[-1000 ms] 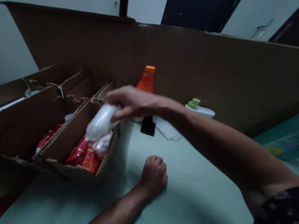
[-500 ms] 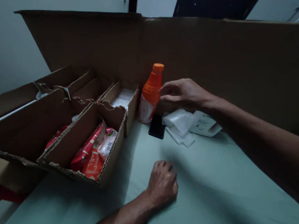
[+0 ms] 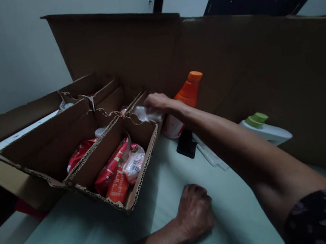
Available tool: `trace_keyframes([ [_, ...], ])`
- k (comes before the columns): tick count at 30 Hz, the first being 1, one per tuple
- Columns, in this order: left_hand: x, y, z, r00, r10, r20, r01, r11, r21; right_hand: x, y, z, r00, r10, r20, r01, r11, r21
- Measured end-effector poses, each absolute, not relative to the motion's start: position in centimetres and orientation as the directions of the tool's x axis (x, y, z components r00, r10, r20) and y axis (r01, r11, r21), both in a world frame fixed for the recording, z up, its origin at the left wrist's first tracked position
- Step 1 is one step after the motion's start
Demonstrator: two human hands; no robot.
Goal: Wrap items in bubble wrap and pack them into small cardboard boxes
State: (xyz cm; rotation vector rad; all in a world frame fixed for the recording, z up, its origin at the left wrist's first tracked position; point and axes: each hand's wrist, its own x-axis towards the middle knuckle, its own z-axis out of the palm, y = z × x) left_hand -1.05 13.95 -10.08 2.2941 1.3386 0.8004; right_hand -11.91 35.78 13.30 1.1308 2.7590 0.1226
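Note:
My right hand (image 3: 157, 101) reaches over the far right compartment of the cardboard box, its fingers closed on a clear plastic packet (image 3: 145, 114) that is blurred. An orange bottle (image 3: 188, 94) with an orange cap stands just beyond my right forearm, which partly hides it. My left hand (image 3: 196, 211) rests on the pale green cloth (image 3: 159, 194), curled in a fist with nothing visible in it. In the nearest compartment of the divided cardboard box (image 3: 146, 177) lie red packets (image 3: 112, 166) and a pink and white packet (image 3: 134, 162).
A black phone (image 3: 186, 145) lies by the bottle's base. Flat clear plastic (image 3: 210, 155) is partly under my forearm's line of sight. A white bottle with a green cap (image 3: 257, 119) is to the right. A tall cardboard wall (image 3: 266, 61) closes off the back.
My right hand has moved left from beside the orange bottle to the box's far right compartment, with clear plastic at its fingers. My left fist stays on the cloth. The view has shifted.

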Motion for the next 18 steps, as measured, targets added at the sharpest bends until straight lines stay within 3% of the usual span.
trace_keyframes([
  [4,-1.3,13.6,-9.8,0.371,0.878,0.301,0.664,-0.478,0.575,-5.7,32.9,17.3,-0.570,0.697,0.434,0.748,0.659,-0.076],
  [8,-1.4,13.4,-9.6,0.377,0.872,0.311,0.669,-0.489,0.560,4.1,30.6,19.3,-0.410,0.624,0.665,0.766,0.631,-0.120],
  [10,-1.4,13.4,-9.5,0.380,0.868,0.319,0.675,-0.496,0.546,8.5,30.7,18.7,-0.403,0.700,0.589,0.855,0.517,-0.030],
  [13,-1.5,13.5,-9.5,0.382,0.864,0.327,0.687,-0.503,0.525,11.1,31.5,17.4,-0.461,0.820,0.340,0.885,0.454,0.105],
  [16,-1.5,13.6,-9.6,0.401,0.858,0.322,0.699,-0.513,0.499,7.7,31.5,17.2,-0.535,0.781,0.322,0.818,0.575,-0.034],
  [18,-1.4,13.8,-9.8,0.419,0.851,0.317,0.701,-0.525,0.483,2.5,31.2,17.4,-0.620,0.711,0.332,0.740,0.670,-0.054],
])
